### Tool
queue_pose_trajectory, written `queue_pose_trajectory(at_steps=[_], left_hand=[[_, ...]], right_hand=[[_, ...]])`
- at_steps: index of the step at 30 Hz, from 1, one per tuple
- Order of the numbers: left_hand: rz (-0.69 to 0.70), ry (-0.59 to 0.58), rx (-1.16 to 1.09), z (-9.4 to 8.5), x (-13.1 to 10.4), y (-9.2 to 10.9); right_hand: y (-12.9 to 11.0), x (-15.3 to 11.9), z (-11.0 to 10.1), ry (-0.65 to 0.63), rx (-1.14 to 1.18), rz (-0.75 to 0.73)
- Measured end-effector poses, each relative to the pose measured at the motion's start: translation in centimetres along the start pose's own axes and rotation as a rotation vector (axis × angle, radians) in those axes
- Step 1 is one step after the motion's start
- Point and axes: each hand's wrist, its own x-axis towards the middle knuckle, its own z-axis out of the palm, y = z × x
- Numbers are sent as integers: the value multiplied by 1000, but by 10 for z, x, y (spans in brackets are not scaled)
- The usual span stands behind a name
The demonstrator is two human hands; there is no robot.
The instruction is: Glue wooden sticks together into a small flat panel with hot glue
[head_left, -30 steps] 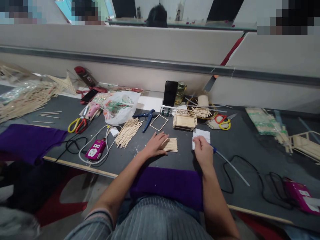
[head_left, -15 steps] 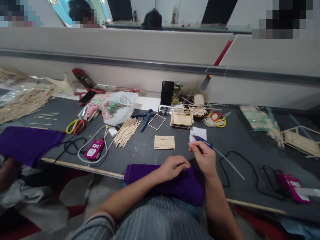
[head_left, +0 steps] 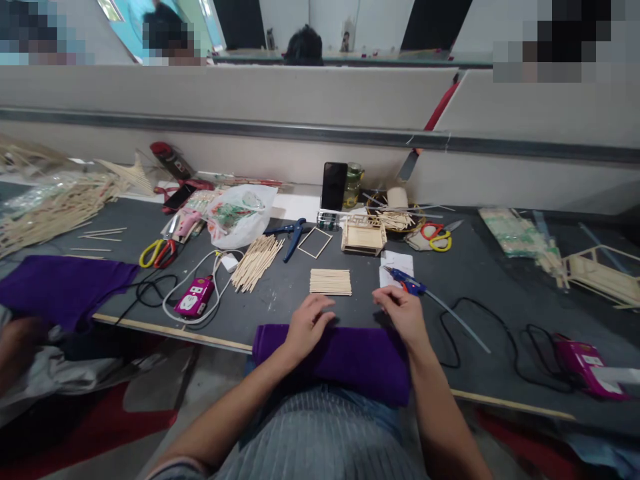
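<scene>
My left hand (head_left: 309,325) is open above the purple cloth (head_left: 360,363), its fingers curved and near the front edge of a flat panel of sticks (head_left: 331,282). Thumb and fingers of my right hand (head_left: 401,313) are pressed together; whatever they may pinch is too small to make out. Just beyond that hand lies a blue glue gun (head_left: 407,281) on white paper (head_left: 397,262). Behind the panel are a diamond-turned stick frame (head_left: 315,243) and a small wooden box structure (head_left: 363,239). A pile of loose sticks (head_left: 257,262) lies to the left.
Blue pliers (head_left: 295,239), a plastic bag (head_left: 241,215), a magenta box (head_left: 194,297) with cables and scissors (head_left: 159,253) lie on the left. An upright phone (head_left: 334,187) stands at the back. Further right are more scissors (head_left: 439,237) and another magenta box (head_left: 587,367). A person's hand (head_left: 20,340) shows far left.
My left hand has moved left, away from my right hand, and its fingers have spread. My right hand has shifted slightly, uncovering more of the glue gun.
</scene>
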Motion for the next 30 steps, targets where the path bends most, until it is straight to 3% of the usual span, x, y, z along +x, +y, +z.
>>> queue_pose_trajectory(at_steps=[3, 6, 8, 11, 17, 25, 30], left_hand=[[-31, -33, 299, -4, 19, -22], [82, -247, 479, -1, 52, -39], [88, -383, 564, 3, 72, -47], [93, -490, 615, 5, 91, -52], [199, -416, 617, 0, 80, -55], [298, -321, 561, -6, 65, -59], [306, -299, 544, -11, 63, -58]], right_hand=[[12, 19, -2, 139, -89, 4], [22, 33, 12, 85, -129, 0], [26, 39, 25, 54, -143, -7], [32, 47, 37, 54, -162, -19], [41, 65, 43, 51, -135, -26], [30, 65, 51, -154, -3, 8], [19, 60, 36, -50, 71, 8]])
